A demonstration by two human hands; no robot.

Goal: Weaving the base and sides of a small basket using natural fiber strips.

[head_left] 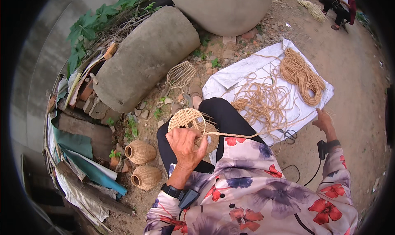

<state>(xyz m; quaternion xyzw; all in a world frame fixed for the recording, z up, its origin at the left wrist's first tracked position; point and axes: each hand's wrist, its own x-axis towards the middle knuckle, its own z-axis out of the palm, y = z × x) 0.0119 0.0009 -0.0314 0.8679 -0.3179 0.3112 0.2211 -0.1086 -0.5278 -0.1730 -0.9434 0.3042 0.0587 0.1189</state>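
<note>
A half-woven basket (186, 116) of tan cord over thin ribs rests on my lap, with a round hoop at its opening. My left hand (187, 147) is closed on the near side of its rim. From the basket a tan cord (234, 134) stretches right across my thigh toward the loose cord pile (261, 103). Out to the right, my right hand (324, 121) is held away from my body beside the white sheet's edge; its fingers look closed on a strand of the cord, though the grip is small and partly hidden.
A white sheet (222, 76) lies under the pile and a neat cord coil (302, 78). Scissors (290, 136) lie at its near edge. Two finished small baskets (140, 151) and a bare rib frame (181, 75) are on the ground. A concrete cylinder (144, 58) stands left; a person (341, 6) sits far right.
</note>
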